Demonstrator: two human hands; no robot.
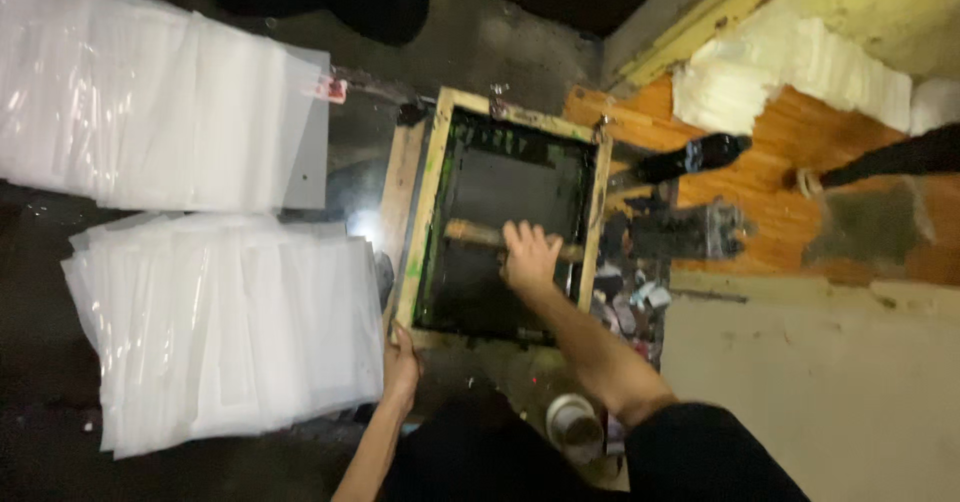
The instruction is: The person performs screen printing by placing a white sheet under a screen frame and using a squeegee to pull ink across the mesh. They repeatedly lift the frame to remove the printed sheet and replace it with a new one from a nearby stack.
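A wooden-framed printing screen (pixel 425 202) with dark mesh and green ink stains lies in the middle of the view. A wooden-handled squeegee (pixel 475 234) lies across the mesh. My right hand (pixel 530 255) is closed over the squeegee handle near its right end. At the frame's near left corner, my left hand (pixel 400 367) grips the wood. Two spread stacks of clear plastic bags lie to the left, one far (pixel 160 102) and one near (pixel 220 332).
A dark bottle (pixel 690 157) lies to the right of the frame on an orange wooden surface. Another pile of white sheets (pixel 790 67) sits at the far right. A small white cup (pixel 572 424) stands near my right forearm. Cluttered small items lie beside the frame's right edge.
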